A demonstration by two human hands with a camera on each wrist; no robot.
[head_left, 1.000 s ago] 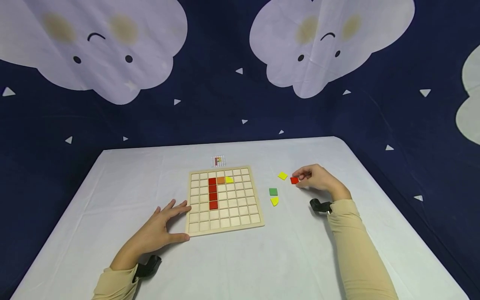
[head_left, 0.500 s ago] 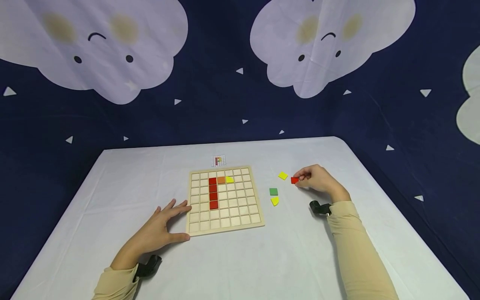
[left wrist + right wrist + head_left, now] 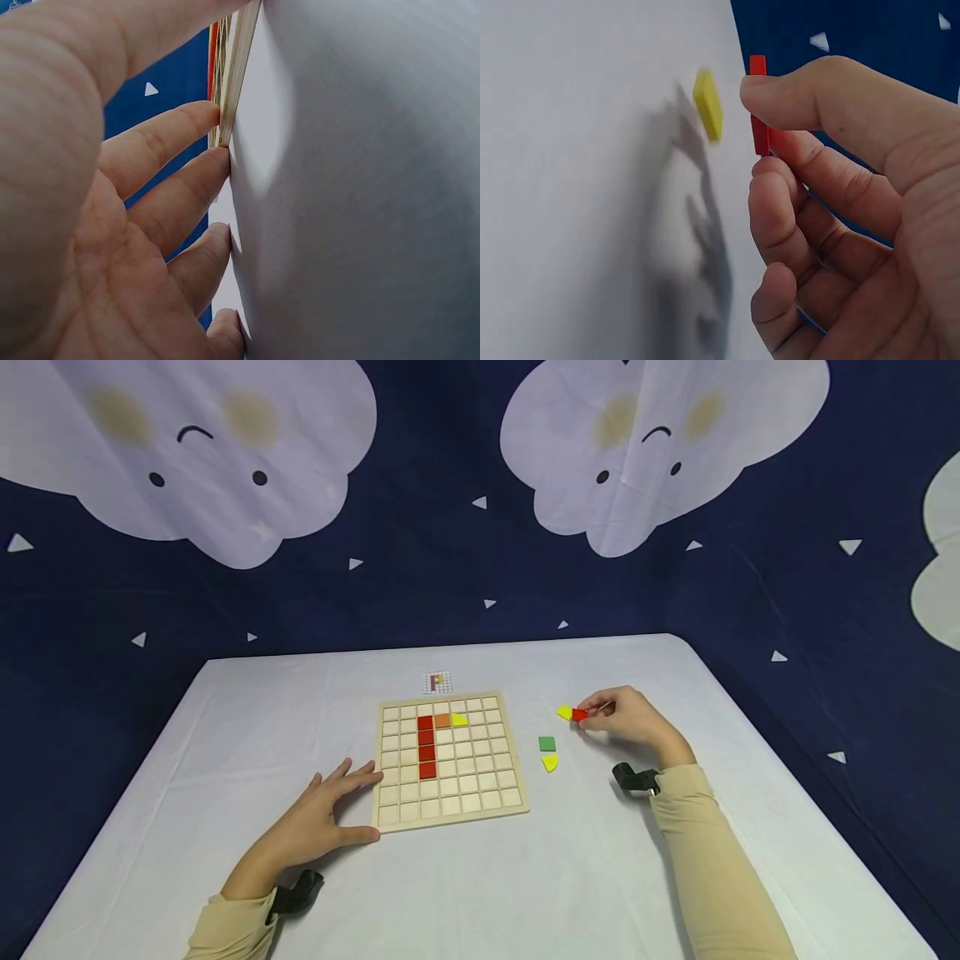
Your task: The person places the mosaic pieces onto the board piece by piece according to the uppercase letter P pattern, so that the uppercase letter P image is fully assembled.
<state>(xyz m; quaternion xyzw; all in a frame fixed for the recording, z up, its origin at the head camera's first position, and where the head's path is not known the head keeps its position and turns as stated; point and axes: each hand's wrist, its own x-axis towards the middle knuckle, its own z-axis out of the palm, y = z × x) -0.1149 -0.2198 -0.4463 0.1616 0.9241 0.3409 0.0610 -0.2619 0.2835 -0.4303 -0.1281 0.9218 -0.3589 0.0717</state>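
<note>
Between thumb and fingers my right hand point(image 3: 626, 718) pinches a red square tile point(image 3: 579, 715), held above the table in the right wrist view. Just beyond that tile lies a yellow tile point(image 3: 708, 106) on the cloth. My left hand point(image 3: 318, 818), fingers spread, touches the left edge of a wooden grid board point(image 3: 450, 818) with thumb and fingertips. On the board, several red tiles point(image 3: 427, 752) form a column. An orange tile point(image 3: 442, 721) and a yellow round-edged tile point(image 3: 459, 720) continue the row to the right from its top.
A green square tile point(image 3: 547, 743) and a yellow rounded tile point(image 3: 550, 763) lie right of the board. Behind the board is a small pattern card point(image 3: 437, 682) with a coloured grid. A white cloth point(image 3: 600, 877) covers the table; a dark blue cloud-print curtain point(image 3: 420, 602) hangs beyond.
My right hand has lifted the red tile and moved slightly left with it, toward the yellow tile. The left hand and board have stayed put.
</note>
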